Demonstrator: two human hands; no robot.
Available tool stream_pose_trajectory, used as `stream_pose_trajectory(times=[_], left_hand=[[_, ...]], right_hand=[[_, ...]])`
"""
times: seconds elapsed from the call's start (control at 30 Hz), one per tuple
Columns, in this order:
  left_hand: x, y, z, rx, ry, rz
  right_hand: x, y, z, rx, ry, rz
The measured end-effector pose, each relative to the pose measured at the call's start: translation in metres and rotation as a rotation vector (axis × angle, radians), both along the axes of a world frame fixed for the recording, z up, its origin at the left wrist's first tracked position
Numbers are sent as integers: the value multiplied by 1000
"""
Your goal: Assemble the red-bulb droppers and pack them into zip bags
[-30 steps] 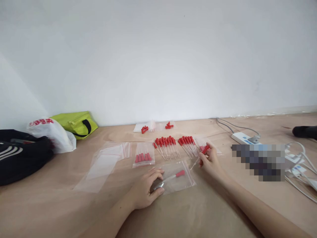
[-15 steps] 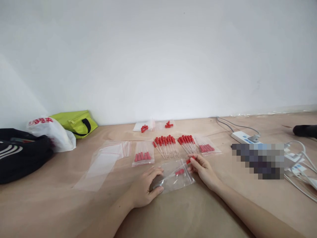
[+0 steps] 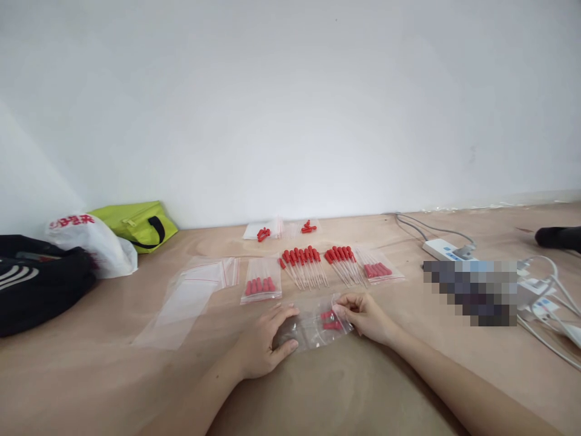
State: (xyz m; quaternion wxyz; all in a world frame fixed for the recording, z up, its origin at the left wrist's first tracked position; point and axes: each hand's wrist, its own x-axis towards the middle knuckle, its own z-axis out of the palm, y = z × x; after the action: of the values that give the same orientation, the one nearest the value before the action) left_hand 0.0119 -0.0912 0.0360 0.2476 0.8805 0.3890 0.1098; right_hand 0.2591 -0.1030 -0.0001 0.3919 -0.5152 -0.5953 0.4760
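Observation:
A clear zip bag (image 3: 305, 332) lies on the table in front of me with two red-bulbed droppers inside, their bulbs towards its mouth on the right. My left hand (image 3: 267, 342) rests at the bag's left end, thumb and fingers apart on the plastic. At the mouth, my right hand (image 3: 356, 313) pinches the bulb end of the upper dropper (image 3: 326, 315); its fingertips partly hide the bulb. The lower dropper (image 3: 333, 326) lies just below. Beyond the bag are two rows of loose droppers (image 3: 302, 263), flanked by a left filled bag (image 3: 260, 284) and a right filled bag (image 3: 379, 270).
Flat empty zip bags (image 3: 186, 306) lie at left. Small red bulbs (image 3: 263, 234) sit on bags near the wall. A black bag (image 3: 40, 284), a white plastic bag (image 3: 106, 251) and a lime pouch (image 3: 140, 224) stand far left. Power strips (image 3: 440, 249) and cables are at right.
My right hand has moved slightly left and down, bringing the second dropper's bulb into the bag beside the first. My left hand stays in place on the bag.

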Motion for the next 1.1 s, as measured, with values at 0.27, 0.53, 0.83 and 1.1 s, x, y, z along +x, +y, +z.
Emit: stream_pose_trajectory(times=[0.27, 0.53, 0.83, 1.1], left_hand=[[1, 5, -3, 87, -40, -148], [2, 4, 0, 133, 32, -189], [0, 6, -6, 173, 23, -205], [1, 6, -4, 176, 36, -204]], right_hand=[[25, 30, 4, 277, -366, -287], [-6, 72, 19, 193, -1007, -416], [-27, 80, 22, 208, -1101, -408], [26, 28, 7, 355, -243, -493]])
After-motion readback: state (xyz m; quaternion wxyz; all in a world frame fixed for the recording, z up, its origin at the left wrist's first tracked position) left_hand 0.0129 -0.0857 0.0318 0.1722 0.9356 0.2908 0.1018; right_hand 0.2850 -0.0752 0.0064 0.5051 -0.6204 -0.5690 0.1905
